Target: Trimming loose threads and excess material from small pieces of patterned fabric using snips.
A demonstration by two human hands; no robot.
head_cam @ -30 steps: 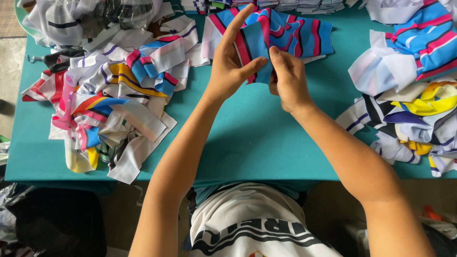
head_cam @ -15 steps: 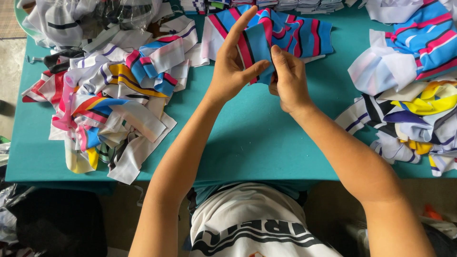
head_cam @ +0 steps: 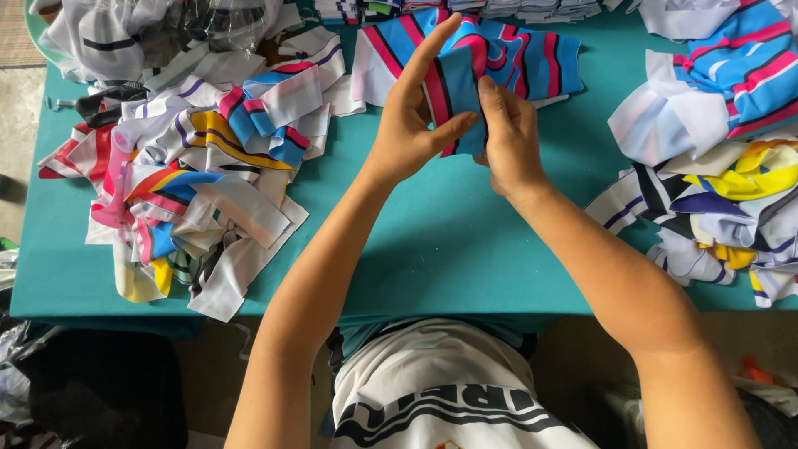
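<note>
My left hand (head_cam: 413,116) and my right hand (head_cam: 509,137) both pinch a small striped cloth piece (head_cam: 460,90), blue with pink and black bands, held just above the teal table (head_cam: 440,241). The left thumb and fingers clamp its left side; the right fingers fold over its right edge. Behind it lies a larger spread of the same blue, pink and white striped cloth (head_cam: 532,58) on the table's far middle.
A heap of mixed striped cloth scraps (head_cam: 187,179) covers the table's left. Another heap, white, blue, pink and yellow (head_cam: 723,166), lies at the right. Clear plastic bags with fabric (head_cam: 158,29) sit at the far left corner. Folded stacks (head_cam: 499,8) line the far edge.
Both hands have stayed in place on the small striped piece; the fingers have shifted only slightly along its edges.
</note>
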